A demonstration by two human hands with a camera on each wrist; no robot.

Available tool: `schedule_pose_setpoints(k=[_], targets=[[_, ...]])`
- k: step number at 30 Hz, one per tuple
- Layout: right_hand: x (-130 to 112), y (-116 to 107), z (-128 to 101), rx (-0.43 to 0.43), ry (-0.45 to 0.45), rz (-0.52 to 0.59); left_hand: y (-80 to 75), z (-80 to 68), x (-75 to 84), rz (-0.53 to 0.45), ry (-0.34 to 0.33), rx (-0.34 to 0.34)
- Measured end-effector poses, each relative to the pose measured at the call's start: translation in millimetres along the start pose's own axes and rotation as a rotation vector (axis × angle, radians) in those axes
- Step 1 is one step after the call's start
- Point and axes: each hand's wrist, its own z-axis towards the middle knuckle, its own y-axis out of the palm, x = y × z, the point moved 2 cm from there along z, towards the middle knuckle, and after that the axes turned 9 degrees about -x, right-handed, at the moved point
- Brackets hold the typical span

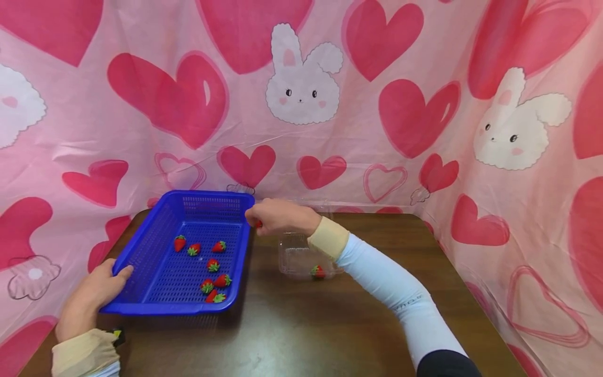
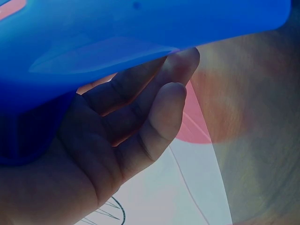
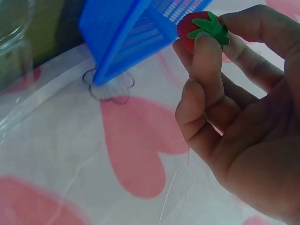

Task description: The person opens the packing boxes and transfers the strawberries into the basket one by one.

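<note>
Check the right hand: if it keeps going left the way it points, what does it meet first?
Most likely the blue basket: the right hand, pinching a strawberry, sits just beside its right rim. Height over the rim is unclear, so it may clear the wall.

A dark wooden table (image 1: 301, 324) stands against a pink cloth (image 1: 377, 104) printed with red hearts and white rabbits, draped behind and beside it

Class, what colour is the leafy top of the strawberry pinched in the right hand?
Green, on a red strawberry; the right wrist view shows it best.
</note>
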Motion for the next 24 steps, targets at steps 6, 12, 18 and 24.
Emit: schedule_pose_setpoints(k=[6,12,18,24], targets=[[-13.4,2.5,26.3,-0.016,-0.034,0.056,-0.6,-1.8,0.2,0.006,0.002,0.005],[-20.1,16.8,52.4,-0.012,-0.078,0.192,-0.3,0.5,6.2,0.017,0.032,0.043],[-30.6,33.4,75.5,-0.056,-0.077,0.274,1.4,-0.6,5.6,-0.005,0.015,0.027],[-45.6,46.1,95.4,-0.058,-0.132,0.319,-0.1,-1.5,2.4,-0.036,-0.011,0.014]])
